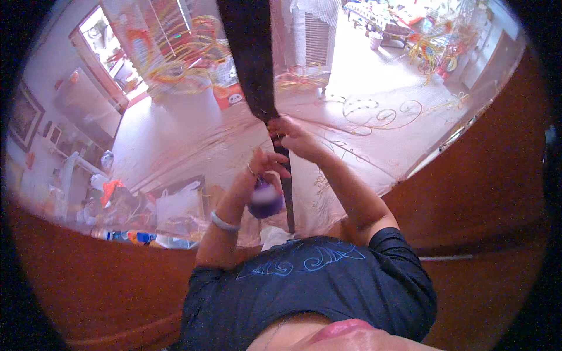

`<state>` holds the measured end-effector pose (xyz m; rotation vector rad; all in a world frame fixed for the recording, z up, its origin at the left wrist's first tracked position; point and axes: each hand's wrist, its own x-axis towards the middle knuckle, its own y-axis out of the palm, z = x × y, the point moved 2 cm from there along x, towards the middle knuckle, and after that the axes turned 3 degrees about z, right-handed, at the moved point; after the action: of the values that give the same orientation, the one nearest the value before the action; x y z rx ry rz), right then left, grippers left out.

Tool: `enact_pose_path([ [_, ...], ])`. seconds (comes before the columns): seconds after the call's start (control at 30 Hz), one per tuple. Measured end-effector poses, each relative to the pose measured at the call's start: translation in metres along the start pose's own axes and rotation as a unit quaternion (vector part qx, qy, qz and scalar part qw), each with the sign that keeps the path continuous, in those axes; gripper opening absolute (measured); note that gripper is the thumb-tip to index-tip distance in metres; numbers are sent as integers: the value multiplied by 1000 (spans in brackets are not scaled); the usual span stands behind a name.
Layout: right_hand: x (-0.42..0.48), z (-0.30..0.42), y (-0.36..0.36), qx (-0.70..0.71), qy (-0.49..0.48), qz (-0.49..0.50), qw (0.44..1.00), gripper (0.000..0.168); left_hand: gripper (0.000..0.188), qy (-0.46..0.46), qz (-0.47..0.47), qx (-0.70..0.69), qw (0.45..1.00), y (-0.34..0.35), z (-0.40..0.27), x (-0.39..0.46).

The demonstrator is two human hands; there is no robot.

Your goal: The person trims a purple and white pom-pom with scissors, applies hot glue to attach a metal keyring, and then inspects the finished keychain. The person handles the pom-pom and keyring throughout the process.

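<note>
A sheer pinkish curtain [202, 145] with stitched flowers and scrolls hangs before me, with a dark vertical band [248, 52] down its middle. My right hand [293, 137] is at this band with bent fingers, seemingly pinching its edge. Lower and to the left, my left hand [270, 163] reaches toward the same band with its fingers partly spread. Under that palm is a blurred, rounded purple object [265, 202] with a pale patch; some fingers seem curled against it. Whether it is gripped or hangs from the hand, I cannot tell. My left arm wears a pale bangle [225, 222].
Brown wooden panels [474, 197] flank the curtain. Through it show an orange panda-printed box [228, 95], a white slatted cabinet [317, 39], a loaded table [395, 26] and a bright doorway [112, 52]. Bags [178, 204] and bottles [127, 237] stand at lower left.
</note>
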<state>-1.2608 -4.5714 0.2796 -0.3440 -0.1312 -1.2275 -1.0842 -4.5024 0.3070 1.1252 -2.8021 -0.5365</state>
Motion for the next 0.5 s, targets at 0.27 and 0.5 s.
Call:
enact_pose_path([
  [0.27,61,76,-310,1,-105,-348,931,80,60,200,-138,-15,970,-153,-121,139],
  [0.5,-67,26,-484,25,-37,-709,704,22,41,161,-169,-202,951,-210,-134,321],
])
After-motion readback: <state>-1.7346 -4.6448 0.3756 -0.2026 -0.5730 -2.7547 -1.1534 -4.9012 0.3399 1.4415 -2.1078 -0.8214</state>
